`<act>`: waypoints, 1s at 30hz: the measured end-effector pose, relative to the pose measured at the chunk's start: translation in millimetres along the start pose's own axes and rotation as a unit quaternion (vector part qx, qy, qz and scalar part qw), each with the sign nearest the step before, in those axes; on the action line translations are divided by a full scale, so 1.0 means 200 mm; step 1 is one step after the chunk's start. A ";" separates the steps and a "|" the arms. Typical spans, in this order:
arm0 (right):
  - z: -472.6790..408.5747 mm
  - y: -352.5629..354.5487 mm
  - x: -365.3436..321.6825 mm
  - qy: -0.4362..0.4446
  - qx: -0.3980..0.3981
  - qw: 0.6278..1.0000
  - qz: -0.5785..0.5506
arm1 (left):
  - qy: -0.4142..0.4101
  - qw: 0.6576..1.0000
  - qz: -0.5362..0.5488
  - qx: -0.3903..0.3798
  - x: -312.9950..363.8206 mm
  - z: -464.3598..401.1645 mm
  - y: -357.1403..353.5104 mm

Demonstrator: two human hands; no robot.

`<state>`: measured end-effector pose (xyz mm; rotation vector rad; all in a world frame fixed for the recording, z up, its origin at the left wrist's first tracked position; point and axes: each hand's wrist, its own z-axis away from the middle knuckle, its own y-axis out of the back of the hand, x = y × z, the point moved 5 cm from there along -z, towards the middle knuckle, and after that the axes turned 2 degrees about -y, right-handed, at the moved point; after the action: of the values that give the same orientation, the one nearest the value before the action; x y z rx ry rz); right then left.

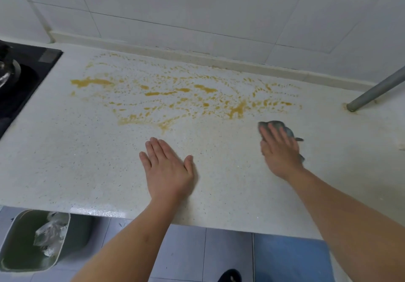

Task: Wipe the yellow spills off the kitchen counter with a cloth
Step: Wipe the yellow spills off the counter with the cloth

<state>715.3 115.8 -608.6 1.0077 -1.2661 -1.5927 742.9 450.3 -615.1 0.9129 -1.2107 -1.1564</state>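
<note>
A person is leaning over a speckled counter (65, 161), the right hand (281, 150) pressing a grey cloth (275, 125) flat with straight fingers just below the right end of the yellow spills (175, 93), while the left hand (167, 170) is resting open, palm down, on bare counter near the front edge. The cloth is showing only as a bunched fringe around the fingers, and the hand is blurring, so how firmly it is holding is hard to tell. The spills are spreading in streaks and droplets across the middle and back of the counter, reaching toward the wall upstand. Judging from this, the wiping is barely under way, and the main risk is smearing: a small bunched cloth is likely to push liquid about rather than lift it, perhaps toward the black hob (24, 78) at left or over the front edge onto the floor, where a bin (35, 240) is standing. A grey pipe (377, 90) is meeting the counter at right, limiting sweeps that way. Open room is lying to the left and in front of the spills, though the left hand is sitting in a returning stroke's path.
</note>
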 end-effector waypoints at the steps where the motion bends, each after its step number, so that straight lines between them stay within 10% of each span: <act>1: -0.01 0.01 0.08 -0.037 -0.004 0.999 -0.005 | 0.002 1.000 -0.002 0.000 0.00 0.00 0.00; 6: -0.01 -0.02 -0.12 -0.121 0.022 0.992 -0.001 | 0.002 1.000 -0.008 -0.001 0.01 0.00 0.00; 17: 0.16 -0.04 -0.74 0.230 -0.072 0.968 -0.067 | 0.004 0.999 -0.032 0.023 0.00 -0.01 -0.02; 26: -0.01 0.01 0.23 -0.026 -0.035 0.999 0.012 | 0.015 0.999 -0.040 0.022 0.00 -0.01 -0.01; 30: -0.09 0.01 0.14 -0.162 -0.034 0.986 -0.026 | 0.016 0.999 -0.042 0.015 0.00 -0.01 -0.01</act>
<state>722.8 83.9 -612.1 0.7648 -1.3973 -1.8818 744.0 449.4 -617.8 1.0097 -1.1758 -1.1870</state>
